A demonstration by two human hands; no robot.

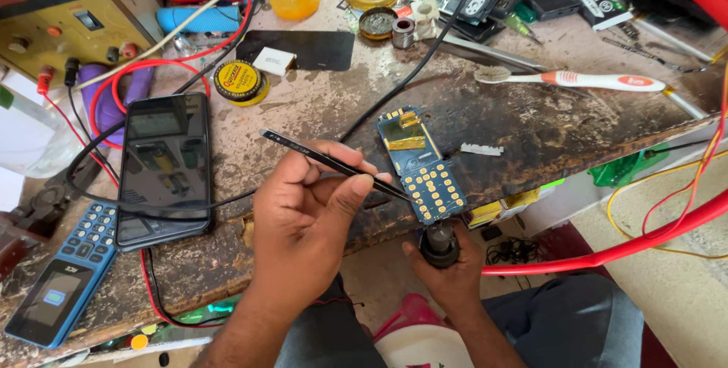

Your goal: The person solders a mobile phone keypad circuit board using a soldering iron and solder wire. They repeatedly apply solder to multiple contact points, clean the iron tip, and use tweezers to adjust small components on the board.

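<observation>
Your left hand [303,216] & right hand [455,277] are both bare: no gloves, no rings, no watch or band on either wrist. Forearms bare too, no sleeves in view. Nails short. Lower down you've got grey-blue trousers [561,322] on, fabric creased over both thighs; nothing else worn shows.

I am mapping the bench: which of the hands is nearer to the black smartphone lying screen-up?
Left. The left hand, holding black tweezers, is just right of the smartphone. The right hand grips a dark tool handle farther right, below the blue circuit board.
</observation>
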